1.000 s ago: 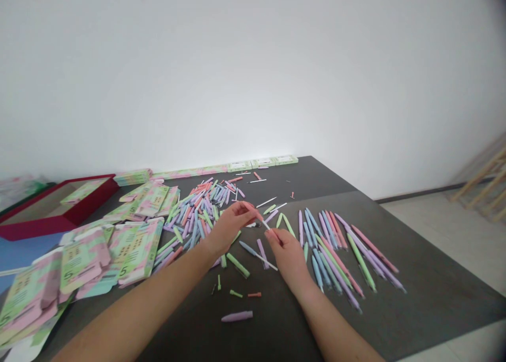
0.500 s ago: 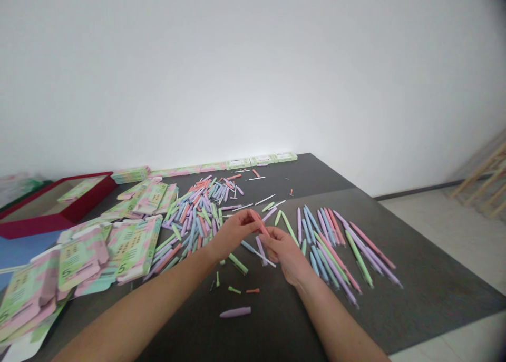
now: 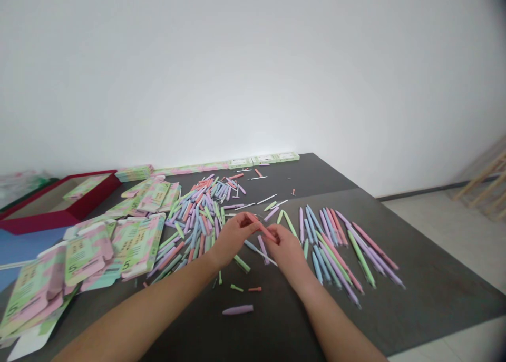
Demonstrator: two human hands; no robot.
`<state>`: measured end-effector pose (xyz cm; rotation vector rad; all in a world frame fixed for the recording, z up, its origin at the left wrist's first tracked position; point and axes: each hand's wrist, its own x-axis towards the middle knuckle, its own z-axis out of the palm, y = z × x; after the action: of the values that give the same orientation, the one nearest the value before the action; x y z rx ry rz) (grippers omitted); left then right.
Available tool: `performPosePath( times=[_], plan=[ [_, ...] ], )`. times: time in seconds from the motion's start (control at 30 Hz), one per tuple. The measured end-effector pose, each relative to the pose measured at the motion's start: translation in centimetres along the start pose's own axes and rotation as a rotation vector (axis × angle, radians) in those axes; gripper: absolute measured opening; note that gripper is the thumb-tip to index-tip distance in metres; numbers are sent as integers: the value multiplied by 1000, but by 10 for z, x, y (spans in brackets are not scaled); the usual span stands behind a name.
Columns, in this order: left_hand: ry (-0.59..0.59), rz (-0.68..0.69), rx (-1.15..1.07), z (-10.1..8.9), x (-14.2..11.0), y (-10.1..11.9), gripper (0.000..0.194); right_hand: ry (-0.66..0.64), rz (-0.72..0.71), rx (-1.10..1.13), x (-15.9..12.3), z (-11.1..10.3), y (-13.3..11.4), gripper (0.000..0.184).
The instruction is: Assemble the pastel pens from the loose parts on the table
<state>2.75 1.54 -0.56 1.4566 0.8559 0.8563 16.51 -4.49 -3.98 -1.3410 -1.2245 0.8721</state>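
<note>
My left hand (image 3: 233, 235) and my right hand (image 3: 288, 250) meet over the middle of the dark table (image 3: 427, 288). Both pinch a pink pen (image 3: 264, 230) between their fingertips, one at each end. A heap of loose pastel pen parts (image 3: 201, 214) lies just left of the hands. A row of assembled pens (image 3: 340, 246) in blue, purple, pink and green lies to the right of my right hand. A purple pen barrel (image 3: 237, 310) lies alone near me.
Flat pink-and-green cartons (image 3: 90, 254) are spread at the left. A red tray (image 3: 51, 204) stands at the far left back. Small green boxes (image 3: 263, 159) line the table's far edge by the white wall. Small pen tips (image 3: 255, 289) lie near my wrists. Wooden frame (image 3: 486, 183) at right.
The white refill that stuck out between my hands one second ago has gone into the pink barrel. My hands have closed together on the pen.
</note>
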Motion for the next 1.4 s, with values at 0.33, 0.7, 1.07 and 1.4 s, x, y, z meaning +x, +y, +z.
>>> performPosePath(
  times=[0.33,0.7,1.07,1.4],
  plan=[
    [30,-25,-47,2,-3,2,15,15,8,-128,-1,-1,2,20],
    [83,-34,-59,2,-8,3,18,-27,-12,-145,-1,-1,1,20],
    [126,24,-39,-1,-24,0,17,-172,28,-41,-8,4,-2,29],
    [214,35,-91,-6,-49,-4,17,-311,122,26,-17,9,-11,29]
  ],
)
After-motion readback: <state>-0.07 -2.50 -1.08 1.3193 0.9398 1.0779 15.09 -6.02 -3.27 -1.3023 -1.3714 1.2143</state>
